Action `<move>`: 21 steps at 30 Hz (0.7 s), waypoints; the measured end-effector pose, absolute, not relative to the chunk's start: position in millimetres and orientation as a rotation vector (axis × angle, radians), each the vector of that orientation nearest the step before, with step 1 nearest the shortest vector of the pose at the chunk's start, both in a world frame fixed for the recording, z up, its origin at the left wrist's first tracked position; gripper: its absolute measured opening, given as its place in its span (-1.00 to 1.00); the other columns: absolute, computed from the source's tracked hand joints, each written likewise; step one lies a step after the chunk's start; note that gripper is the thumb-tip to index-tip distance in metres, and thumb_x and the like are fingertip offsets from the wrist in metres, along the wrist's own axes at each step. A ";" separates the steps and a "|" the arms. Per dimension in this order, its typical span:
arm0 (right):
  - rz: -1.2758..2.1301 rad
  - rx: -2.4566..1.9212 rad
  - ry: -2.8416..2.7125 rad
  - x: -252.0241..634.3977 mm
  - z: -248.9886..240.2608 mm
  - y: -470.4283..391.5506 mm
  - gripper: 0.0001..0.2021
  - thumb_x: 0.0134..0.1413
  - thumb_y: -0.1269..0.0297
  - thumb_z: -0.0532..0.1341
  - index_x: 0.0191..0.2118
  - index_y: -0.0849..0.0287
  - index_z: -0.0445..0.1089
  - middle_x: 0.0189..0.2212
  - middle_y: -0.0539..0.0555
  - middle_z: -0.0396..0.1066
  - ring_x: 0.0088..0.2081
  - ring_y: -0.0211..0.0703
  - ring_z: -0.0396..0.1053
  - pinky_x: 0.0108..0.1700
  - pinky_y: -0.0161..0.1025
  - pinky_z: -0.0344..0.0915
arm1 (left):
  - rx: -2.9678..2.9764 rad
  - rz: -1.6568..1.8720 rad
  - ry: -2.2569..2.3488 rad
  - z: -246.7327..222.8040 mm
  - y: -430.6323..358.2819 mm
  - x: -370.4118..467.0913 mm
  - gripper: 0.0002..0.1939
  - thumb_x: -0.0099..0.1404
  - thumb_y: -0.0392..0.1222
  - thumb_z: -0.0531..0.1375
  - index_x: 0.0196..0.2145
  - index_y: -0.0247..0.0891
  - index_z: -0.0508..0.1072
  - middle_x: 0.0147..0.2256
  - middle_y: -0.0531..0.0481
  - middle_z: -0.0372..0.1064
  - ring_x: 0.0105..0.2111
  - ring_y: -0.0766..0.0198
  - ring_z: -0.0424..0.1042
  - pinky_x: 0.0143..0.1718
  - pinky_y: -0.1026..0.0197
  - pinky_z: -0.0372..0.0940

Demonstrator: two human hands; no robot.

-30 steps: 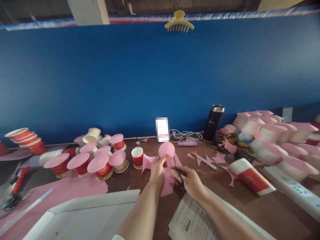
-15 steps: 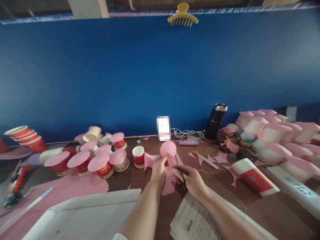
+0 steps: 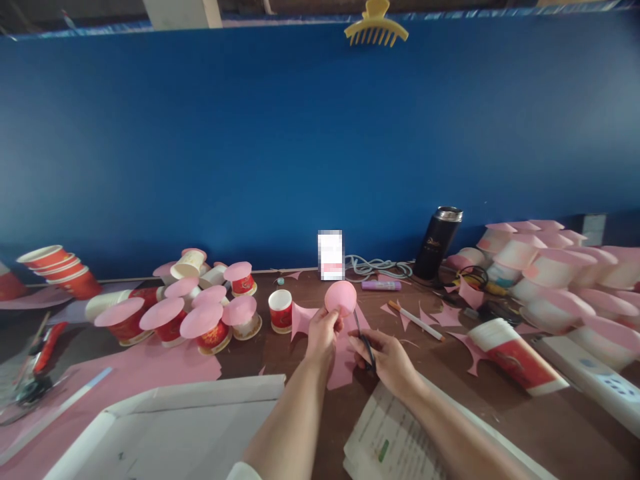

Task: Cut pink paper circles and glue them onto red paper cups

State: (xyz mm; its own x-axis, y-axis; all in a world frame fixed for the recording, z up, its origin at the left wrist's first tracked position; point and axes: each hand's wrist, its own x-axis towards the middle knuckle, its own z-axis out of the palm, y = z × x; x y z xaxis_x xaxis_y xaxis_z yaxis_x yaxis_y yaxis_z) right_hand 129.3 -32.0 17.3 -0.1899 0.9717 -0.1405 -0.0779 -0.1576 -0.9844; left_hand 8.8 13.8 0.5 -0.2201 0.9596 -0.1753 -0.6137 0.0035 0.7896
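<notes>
Between the thumb and fingers of my left hand point(image 3: 323, 333) is a round pink paper disc point(image 3: 341, 297), held upright above the table. My right hand point(image 3: 383, 357) grips a pair of dark-handled scissors point(image 3: 369, 350), whose blades point up along the disc's right edge. Whether the blades touch the paper I cannot tell. Under my hands lies a pink paper offcut point(image 3: 341, 370) with curved cut edges. A red and white paper cup point(image 3: 281, 311) stands upright to the left of my left hand.
Several cups topped with pink discs point(image 3: 201, 321) stand at left, more point(image 3: 563, 263) at right. A black flask point(image 3: 439, 243), a purple glue stick point(image 3: 381, 285), a pencil point(image 3: 417, 321), stacked cups point(image 3: 517, 357) and a power strip point(image 3: 590, 377) lie rightward. An open white box point(image 3: 200, 427) and printed papers point(image 3: 390, 433) are in front.
The view has shifted slightly, so everything appears a little further right. Both hands keep their grips on the disc and scissors, with hardly any other movement.
</notes>
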 end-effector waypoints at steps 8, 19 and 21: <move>1.508 -1.166 -1.187 128.4 19.8 -32.2 -0.49 -0.31 -0.01 0.40 -0.26 0.30 0.47 -0.67 -0.06 0.26 -0.61 -0.33 0.18 -0.57 -0.34 0.06 | 0.481 1.572 0.922 1.1 14.0 8.7 -0.75 -0.10 -0.19 0.36 -0.56 -0.33 0.36 -0.59 0.10 0.24 -0.59 0.48 0.13 -0.51 0.35 0.04; 1.462 -1.183 -1.283 132.6 35.7 -36.7 -0.49 -0.22 -0.11 0.32 -0.27 0.26 0.48 -0.61 -0.03 0.31 -0.53 -0.29 0.23 -0.49 -0.33 0.09 | 0.399 1.699 0.906 1.1 16.5 3.5 -0.73 -0.10 -0.19 0.36 -0.52 -0.29 0.32 -0.59 0.14 0.20 -0.57 0.47 0.19 -0.47 0.35 0.12; 1.467 -1.139 -1.324 134.2 37.6 -37.9 -0.52 -0.18 -0.09 0.31 -0.26 0.26 0.48 -0.56 -0.02 0.32 -0.50 -0.29 0.24 -0.45 -0.34 0.12 | 0.384 1.722 0.905 2.1 16.5 3.1 -0.70 -0.12 -0.17 0.38 -0.51 -0.29 0.33 -0.59 0.14 0.21 -0.56 0.47 0.20 -0.46 0.35 0.13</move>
State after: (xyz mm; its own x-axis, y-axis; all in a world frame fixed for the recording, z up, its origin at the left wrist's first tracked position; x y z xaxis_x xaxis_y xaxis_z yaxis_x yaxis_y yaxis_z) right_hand 134.2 -37.9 37.6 -0.2403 0.9665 -0.0903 -0.0091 -0.0952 -0.9954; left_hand 3.1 16.5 2.1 -0.3481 0.9195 -0.1825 -0.6718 -0.1089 0.7327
